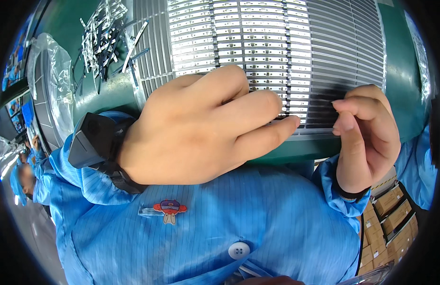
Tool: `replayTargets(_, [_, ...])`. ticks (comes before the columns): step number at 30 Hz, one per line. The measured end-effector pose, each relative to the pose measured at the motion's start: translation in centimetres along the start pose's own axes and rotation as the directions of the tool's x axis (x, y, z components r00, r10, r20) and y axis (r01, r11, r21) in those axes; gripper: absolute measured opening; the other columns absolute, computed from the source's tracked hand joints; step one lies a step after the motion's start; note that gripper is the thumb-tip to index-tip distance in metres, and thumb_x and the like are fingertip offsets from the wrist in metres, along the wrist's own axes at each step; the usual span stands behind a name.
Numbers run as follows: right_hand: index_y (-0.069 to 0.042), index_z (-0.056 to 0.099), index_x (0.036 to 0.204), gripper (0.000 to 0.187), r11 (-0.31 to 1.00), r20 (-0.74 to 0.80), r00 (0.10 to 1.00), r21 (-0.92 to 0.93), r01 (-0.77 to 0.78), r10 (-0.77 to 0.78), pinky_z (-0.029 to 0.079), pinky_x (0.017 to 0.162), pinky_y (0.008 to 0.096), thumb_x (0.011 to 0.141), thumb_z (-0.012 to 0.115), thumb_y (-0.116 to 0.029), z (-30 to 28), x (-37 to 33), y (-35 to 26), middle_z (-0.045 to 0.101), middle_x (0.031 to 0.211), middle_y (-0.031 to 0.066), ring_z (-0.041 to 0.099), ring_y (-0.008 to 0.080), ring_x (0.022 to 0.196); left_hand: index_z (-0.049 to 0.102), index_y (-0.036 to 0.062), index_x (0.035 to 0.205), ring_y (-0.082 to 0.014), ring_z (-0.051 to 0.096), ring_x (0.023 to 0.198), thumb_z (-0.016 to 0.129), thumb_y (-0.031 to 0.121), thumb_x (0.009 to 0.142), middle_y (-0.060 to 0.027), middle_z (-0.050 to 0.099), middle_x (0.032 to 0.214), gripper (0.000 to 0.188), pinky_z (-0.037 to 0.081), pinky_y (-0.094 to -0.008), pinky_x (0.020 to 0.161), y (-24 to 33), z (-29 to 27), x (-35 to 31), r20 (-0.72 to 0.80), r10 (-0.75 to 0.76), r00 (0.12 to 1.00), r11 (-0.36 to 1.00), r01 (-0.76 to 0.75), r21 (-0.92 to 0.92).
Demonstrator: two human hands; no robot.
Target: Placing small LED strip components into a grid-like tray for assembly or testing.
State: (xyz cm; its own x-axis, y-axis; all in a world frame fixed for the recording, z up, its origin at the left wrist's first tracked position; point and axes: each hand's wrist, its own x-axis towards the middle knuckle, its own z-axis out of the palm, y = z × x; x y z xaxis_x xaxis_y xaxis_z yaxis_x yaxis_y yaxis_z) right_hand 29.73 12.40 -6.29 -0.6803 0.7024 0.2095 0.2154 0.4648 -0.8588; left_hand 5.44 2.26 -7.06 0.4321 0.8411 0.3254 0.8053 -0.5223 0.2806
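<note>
A wide tray (324,134) with narrow parallel slots lies in front of me, its middle columns filled with rows of small silvery metal strips (265,37). Over its near left part reaches my left hand (191,128), back upward. Its index finger is bent sharply and the other fingers stretch rightward above the strips; the thumb and whatever it may pinch are hidden beneath. At the tray's near right corner, my right hand (369,135) is curled with thumb and index tips close together. Anything between those tips is too small to make out.
A heap of loose thin strips (103,40) lies left of the tray on the green table (400,61). Beside it is a clear plastic bag (56,80). A black device (99,140) is strapped to my left wrist. Cardboard boxes (388,202) stand low at the right; another person (27,178) is far left.
</note>
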Motion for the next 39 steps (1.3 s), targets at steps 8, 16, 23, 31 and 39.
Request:
replayTargets(8, [0.005, 0.072, 0.095, 0.014, 0.992, -0.141, 0.986, 0.101, -0.079, 0.093, 0.039, 0.06, 0.021, 0.084, 0.064, 0.01, 1.0, 0.2, -0.5, 0.065, 0.086, 0.0081, 0.053, 0.0084, 0.068, 0.075, 0.0257, 0.121, -0.0129, 0.053, 0.079, 0.078, 0.022, 0.062, 0.0078, 0.058, 0.099, 0.059, 0.048, -0.0245, 0.057, 0.2, -1.4, 0.2, 0.108, -0.003, 0.994, 1.0, 0.001, 0.018])
replayTargets(16, [0.007, 0.07, 0.095, 0.012, 0.979, -0.136, 0.975, 0.128, -0.156, 0.173, 0.037, 0.064, 0.0205, 0.088, 0.061, 0.011, 0.9, -0.3, -0.7, 0.061, 0.091, 0.0065, 0.052, 0.0084, 0.075, 0.072, 0.0215, 0.121, -0.0115, 0.054, 0.087, 0.075, 0.027, 0.073, 0.0097, 0.052, 0.092, 0.048, 0.048, -0.0226, 0.059, 1.3, -0.8, 0.7, 0.071, -0.033, 0.997, 0.999, 0.036, -0.034])
replayTargets(23, [0.007, 0.07, 0.095, 0.011, 0.993, -0.105, 0.988, 0.023, -0.112, 0.114, 0.041, 0.064, 0.0216, 0.087, 0.063, 0.011, 0.8, -0.6, -1.2, 0.061, 0.09, 0.0075, 0.055, 0.0095, 0.074, 0.074, 0.0139, 0.098, -0.0217, 0.067, 0.085, 0.077, 0.019, 0.082, -0.0016, 0.067, 0.09, 0.017, 0.054, -0.0329, 0.065, -2.8, -5.2, -3.7, -0.179, -0.112, 0.977, 0.976, 0.143, 0.167])
replayTargets(31, [0.006, 0.072, 0.093, 0.018, 0.967, -0.033, 0.97, -0.098, 0.236, -0.241, 0.046, 0.06, 0.0245, 0.077, 0.068, 0.012, 4.1, 4.7, -6.9, 0.064, 0.081, 0.0113, 0.06, 0.0155, 0.066, 0.063, 0.0053, 0.088, -0.0334, 0.066, 0.081, 0.08, 0.014, 0.082, -0.01, 0.064, 0.086, 0.02, 0.052, -0.0427, 0.069, -4.7, -6.7, -5.4, -0.182, -0.491, 0.852, 0.863, 0.504, 0.029])
replayTargets(39, [0.002, 0.074, 0.1, 0.016, 0.986, -0.06, 0.998, 0.162, 0.034, -0.025, 0.048, 0.061, 0.0219, 0.085, 0.073, 0.005, 10.5, 8.0, -5.9, 0.065, 0.082, 0.0082, 0.06, 0.0088, 0.067, 0.062, 0.0046, 0.092, -0.0319, 0.066, 0.085, 0.075, 0.01, 0.087, -0.0097, 0.065, 0.088, 0.014, 0.052, -0.0415, 0.072, -5.1, -6.7, -5.7, -0.109, -0.523, 0.845, 0.852, 0.515, -0.091])
